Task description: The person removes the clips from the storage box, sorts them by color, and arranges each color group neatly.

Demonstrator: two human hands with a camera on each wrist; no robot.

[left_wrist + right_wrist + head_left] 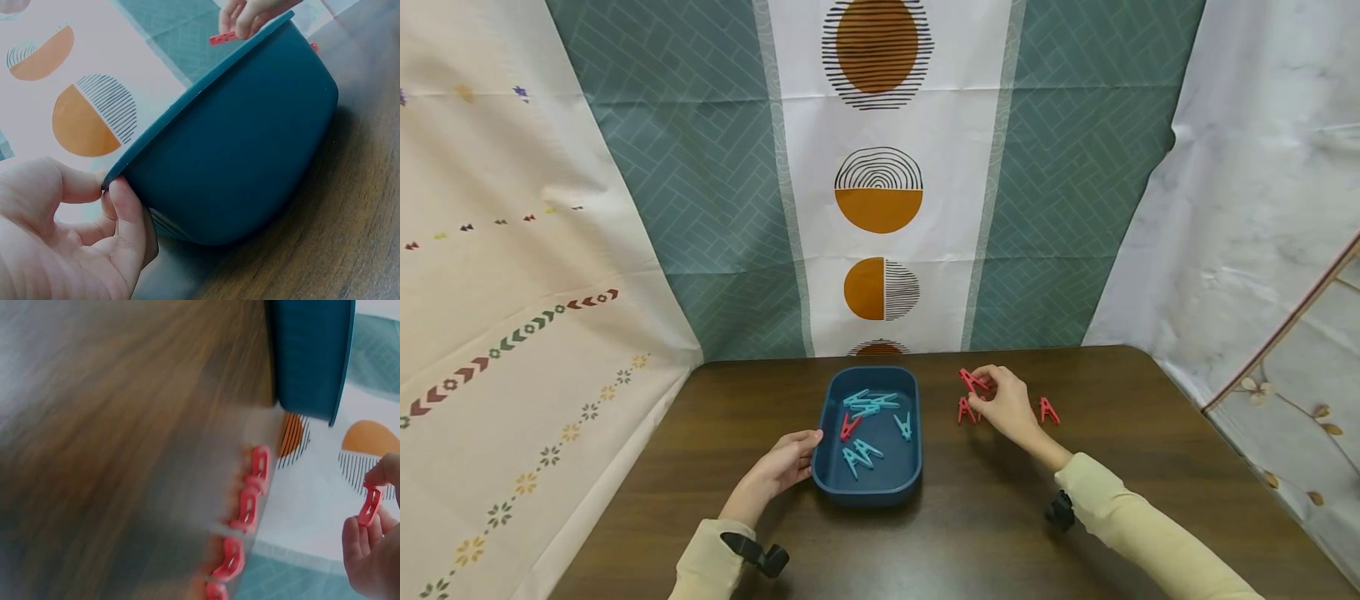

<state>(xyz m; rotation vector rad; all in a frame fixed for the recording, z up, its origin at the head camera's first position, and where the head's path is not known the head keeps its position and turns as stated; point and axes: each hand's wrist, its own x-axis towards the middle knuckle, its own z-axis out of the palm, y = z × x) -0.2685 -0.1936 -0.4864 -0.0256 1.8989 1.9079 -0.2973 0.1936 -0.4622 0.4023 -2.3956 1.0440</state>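
A dark blue plastic basin [867, 498] stands on the table with several light blue clothespins [863, 450] and one red clothespin [850, 426] inside. My left hand [784, 462] pinches its left rim between thumb and fingers, plainly seen in the left wrist view on the basin wall [237, 137]. Right of the basin, my right hand [1006, 406] holds a red clothespin [972, 381] above the table, between thumb and fingertips. In the right wrist view this clothespin [370, 505] hangs in the fingers. Other red clothespins [1048, 411] lie on the table below and beside that hand.
The dark wooden table [1000, 533] ends at a patterned cloth [887, 217] hanging behind it. A cream cloth [550, 400] hangs along the left side and a white cloth [1262, 250] along the right. Each wrist wears a black strap.
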